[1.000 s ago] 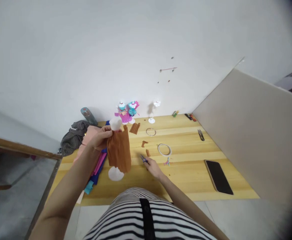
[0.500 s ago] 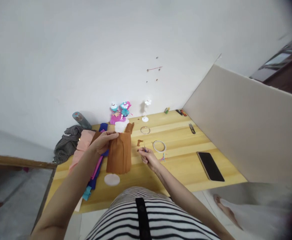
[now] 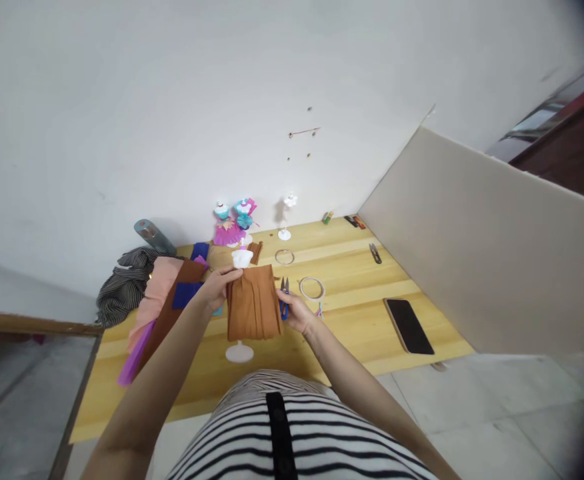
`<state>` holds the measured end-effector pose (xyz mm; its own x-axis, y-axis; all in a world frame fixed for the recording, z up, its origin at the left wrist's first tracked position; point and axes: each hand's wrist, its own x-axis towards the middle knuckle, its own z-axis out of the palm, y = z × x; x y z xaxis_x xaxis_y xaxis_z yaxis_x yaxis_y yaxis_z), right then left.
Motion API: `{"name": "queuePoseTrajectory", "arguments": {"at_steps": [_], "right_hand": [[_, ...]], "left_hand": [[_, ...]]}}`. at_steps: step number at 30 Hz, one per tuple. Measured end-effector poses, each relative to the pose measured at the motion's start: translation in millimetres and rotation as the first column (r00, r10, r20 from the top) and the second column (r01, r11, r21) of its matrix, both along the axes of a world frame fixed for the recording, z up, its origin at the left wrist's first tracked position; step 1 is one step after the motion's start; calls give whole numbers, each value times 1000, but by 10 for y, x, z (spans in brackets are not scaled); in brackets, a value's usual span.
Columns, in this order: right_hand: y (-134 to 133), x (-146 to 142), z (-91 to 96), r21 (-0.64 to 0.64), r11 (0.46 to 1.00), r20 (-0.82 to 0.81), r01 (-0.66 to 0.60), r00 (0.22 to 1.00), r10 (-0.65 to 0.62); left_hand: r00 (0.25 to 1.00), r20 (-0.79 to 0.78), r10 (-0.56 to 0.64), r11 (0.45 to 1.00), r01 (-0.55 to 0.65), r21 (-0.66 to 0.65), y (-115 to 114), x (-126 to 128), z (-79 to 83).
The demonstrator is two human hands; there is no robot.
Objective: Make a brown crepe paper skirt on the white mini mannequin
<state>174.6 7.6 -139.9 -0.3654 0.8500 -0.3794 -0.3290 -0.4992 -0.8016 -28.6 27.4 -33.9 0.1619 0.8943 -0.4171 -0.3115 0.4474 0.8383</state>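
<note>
A small white mannequin stand [image 3: 239,351] wears a pleated brown fabric skirt [image 3: 252,311] and is lifted above the wooden table [image 3: 352,307]. My left hand [image 3: 218,287] pinches the skirt's top left edge. My right hand [image 3: 296,312] is closed on small blue-handled scissors [image 3: 284,298], blades up, right beside the skirt's right edge. The mannequin's white bust [image 3: 243,256] shows above the fabric.
Folded cloth pieces in pink, blue, brown and purple [image 3: 165,307] lie at the left, beside a striped cloth [image 3: 122,283]. Dressed small mannequins [image 3: 233,220] stand by the wall. Wire rings [image 3: 312,288], thread snips [image 3: 374,253] and a phone [image 3: 408,325] lie to the right. A beige panel [image 3: 497,247] borders the table.
My right hand picked up the blue scissors from the table and brought them to the skirt's right side. My left hand turned the mannequin so the skirt faces me.
</note>
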Motion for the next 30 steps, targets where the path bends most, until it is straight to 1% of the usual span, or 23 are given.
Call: {"name": "queuePoseTrajectory", "arguments": {"at_steps": [4, 7, 10, 12, 14, 15, 20, 25, 28, 30], "right_hand": [[38, 2, -15, -17, 1000, -6, 7, 1000, -7], [31, -48, -2, 4, 1000, 9, -11, 1000, 11], [-15, -82, 67, 54, 995, 37, -83, 996, 81], [-34, -85, 143, 109, 986, 65, -127, 991, 121], [-26, -75, 226, 172, 976, 104, -133, 988, 116], [-12, -66, 266, 202, 972, 125, -117, 988, 92], [51, -43, 457, 324, 946, 216, 20, 972, -94], [-9, -120, 616, 497, 868, 284, 11, 943, -175], [-53, -116, 668, 508, 862, 290, 9, 940, -180], [-71, -63, 709, 556, 831, 279, -14, 945, -171]], "left_hand": [[998, -53, 37, 999, -36, 14, 7, 50, -208], [991, -110, 74, 996, -67, 65, -8, 126, -326], [976, -176, 130, 984, -105, 144, -37, 178, -407], [963, -218, 159, 973, -115, 202, -62, 178, -440], [950, -259, 174, 961, -106, 257, -92, 158, -452], [944, -278, 176, 954, -94, 283, -111, 146, -450], [922, -357, 147, 924, 0, 382, -238, 174, -395], [896, -417, 151, 889, 61, 453, -367, 314, -352], [890, -430, 153, 880, 76, 470, -435, 321, -328], [873, -452, 181, 874, 68, 481, -476, 273, -300]]}}
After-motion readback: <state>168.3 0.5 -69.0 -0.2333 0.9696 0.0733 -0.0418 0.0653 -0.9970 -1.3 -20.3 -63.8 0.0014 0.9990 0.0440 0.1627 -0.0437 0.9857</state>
